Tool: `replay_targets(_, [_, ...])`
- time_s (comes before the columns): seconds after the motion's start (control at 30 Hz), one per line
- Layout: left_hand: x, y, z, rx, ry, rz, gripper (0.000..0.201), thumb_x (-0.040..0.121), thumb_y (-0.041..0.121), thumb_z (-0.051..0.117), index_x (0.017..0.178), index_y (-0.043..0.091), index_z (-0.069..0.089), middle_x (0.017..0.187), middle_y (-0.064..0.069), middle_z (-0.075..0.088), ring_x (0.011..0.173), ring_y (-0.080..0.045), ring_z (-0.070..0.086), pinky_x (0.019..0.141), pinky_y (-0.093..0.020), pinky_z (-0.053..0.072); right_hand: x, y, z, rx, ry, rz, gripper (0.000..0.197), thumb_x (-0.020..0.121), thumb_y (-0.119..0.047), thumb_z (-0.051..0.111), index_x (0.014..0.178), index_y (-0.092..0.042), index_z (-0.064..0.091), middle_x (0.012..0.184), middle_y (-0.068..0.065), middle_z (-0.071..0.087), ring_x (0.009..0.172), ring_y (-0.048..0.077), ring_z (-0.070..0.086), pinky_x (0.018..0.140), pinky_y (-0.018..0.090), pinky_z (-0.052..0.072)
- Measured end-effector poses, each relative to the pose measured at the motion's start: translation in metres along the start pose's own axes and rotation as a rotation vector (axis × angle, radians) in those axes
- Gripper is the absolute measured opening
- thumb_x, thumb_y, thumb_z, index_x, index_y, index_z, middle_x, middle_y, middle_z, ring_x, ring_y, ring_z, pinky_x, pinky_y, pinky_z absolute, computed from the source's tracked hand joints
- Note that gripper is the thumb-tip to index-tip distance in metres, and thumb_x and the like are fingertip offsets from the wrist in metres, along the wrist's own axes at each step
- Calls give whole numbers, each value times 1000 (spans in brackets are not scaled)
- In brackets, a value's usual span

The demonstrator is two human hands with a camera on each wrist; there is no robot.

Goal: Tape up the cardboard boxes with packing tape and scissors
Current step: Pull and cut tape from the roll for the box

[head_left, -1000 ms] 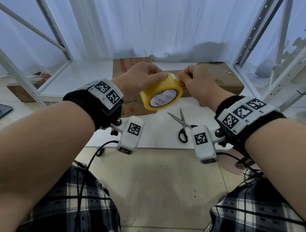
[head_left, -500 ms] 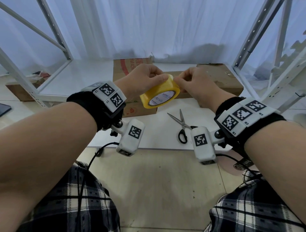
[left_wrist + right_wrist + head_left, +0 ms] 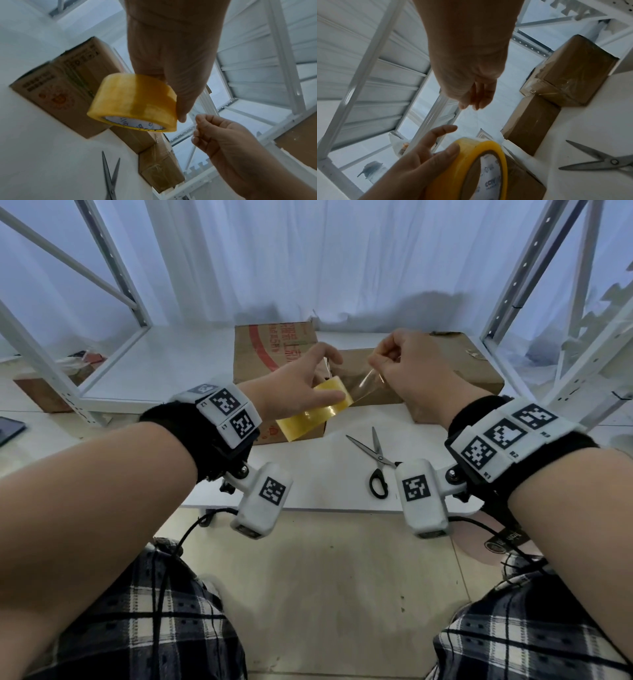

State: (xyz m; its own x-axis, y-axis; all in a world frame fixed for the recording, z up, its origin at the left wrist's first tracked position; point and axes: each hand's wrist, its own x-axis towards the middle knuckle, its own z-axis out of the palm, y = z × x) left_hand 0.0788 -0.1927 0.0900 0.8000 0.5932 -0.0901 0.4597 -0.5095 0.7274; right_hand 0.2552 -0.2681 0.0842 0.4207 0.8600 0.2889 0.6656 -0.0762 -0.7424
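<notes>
- A second before, the right hand [image 3: 407, 368] was picking at the edge of the roll [image 3: 317, 407], fingertips against its face. By this moment it had drawn away to the right, and a short clear strip [image 3: 363, 386] stretched between roll and fingers.
- That meant the tape end had been found and freed; I judged the peeling step done and the pull-out under way, with no box sealed by this strip yet.
- The left hand [image 3: 301, 385] gripped the roll, thumb on the near face, fingers curled over the far side, one finger lifted free. The roll had turned too: earlier its printed core faced the head camera, now its yellow band did.
- The right hand was closed in a narrow pinch, thumb and forefinger on the strip's end, other fingers curled in.
- The roll hung in the air, held above the shelf [image 3: 325, 474] in front of the boxes, touching neither.
- Two cardboard boxes stood behind the hands: a printed box [image 3: 274, 347] on the left, a plain box [image 3: 472, 371] on the right, the two close together, the plain one already showing glossy tape in the wrist views.
- The scissors [image 3: 375, 458] lay partly open on the shelf, near the front edge, below the right hand, untouched.
- White rack posts [image 3: 524, 268] stood either side; a curtain [image 3: 325, 251] hung behind.
- Nothing lay between strip and boxes. The likely trouble was the strip folding on itself or sticking to fingers before it reached cardboard.
</notes>
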Motion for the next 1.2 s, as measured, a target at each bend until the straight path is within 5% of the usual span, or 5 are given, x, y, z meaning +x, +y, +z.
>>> replay_targets(0.2, [2,2,6,120,-14,170,46,91,28,62,129,29,35,130,0,41,99,-5,52,91,-26,46,-1,4,-2,-36,-47,-25,17,90,-15,65,78,-21,55,68,-7,55,63,5,54,66,20,45])
replay_targets(0.33, [0,4,9,31,-94,222,41,92,17,62,124,30,39,133,-1,41,78,22,52,65,-1,41,-1,3,0,-44,-53,-76,6,89,-11,66,86,-12,60,71,-9,55,63,2,50,65,16,42])
replay_targets(0.87, [-1,2,7,-114,-141,167,51,92,12,61,139,21,45,136,8,44,89,14,55,80,-5,44,-3,11,2,21,-61,-67,13,89,-13,65,82,-20,57,73,3,58,63,15,57,63,23,45])
replay_targets(1.0, [4,-2,14,-87,-140,127,51,92,14,62,140,21,45,137,10,40,93,4,55,77,-4,44,-2,24,7,111,11,99,31,95,-25,57,121,-17,43,83,-1,54,75,18,62,71,31,52])
replay_targets(1.2, [13,-15,26,-66,-160,52,51,92,12,62,141,17,45,139,10,37,92,6,51,70,2,41,-28,70,27,-374,-337,449,34,96,-23,53,116,4,60,118,21,62,102,32,59,94,42,49])
